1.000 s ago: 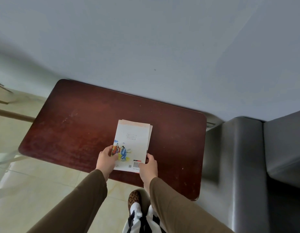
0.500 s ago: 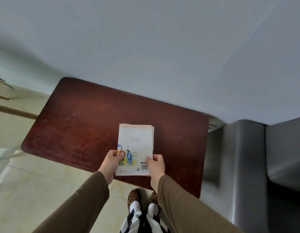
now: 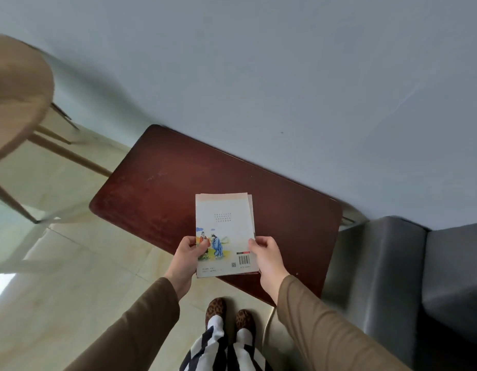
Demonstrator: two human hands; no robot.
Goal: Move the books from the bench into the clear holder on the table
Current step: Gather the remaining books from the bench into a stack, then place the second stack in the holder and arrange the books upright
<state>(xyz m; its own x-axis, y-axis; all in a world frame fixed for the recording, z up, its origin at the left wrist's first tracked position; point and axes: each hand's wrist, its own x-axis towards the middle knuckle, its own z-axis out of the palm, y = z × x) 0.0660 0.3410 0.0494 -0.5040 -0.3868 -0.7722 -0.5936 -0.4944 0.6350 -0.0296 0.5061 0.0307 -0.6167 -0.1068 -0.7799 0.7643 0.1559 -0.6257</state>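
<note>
While both hands (image 3: 187, 259) (image 3: 268, 257) grip the books (image 3: 224, 231), their long axis points toward the wall (image 3: 258, 76).

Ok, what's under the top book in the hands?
Under the top book, edges of at least one more book peek out at its top and right. How many, and their covers, is hidden. Left hand and right hand grip the stack over the bench.

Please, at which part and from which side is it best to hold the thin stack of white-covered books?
Hold the thin stack of white-covered books at its two long side edges near the barcode end, as the left hand and right hand do. The stack is flat and thin, so pinching both sides probably prevents sliding.
</note>
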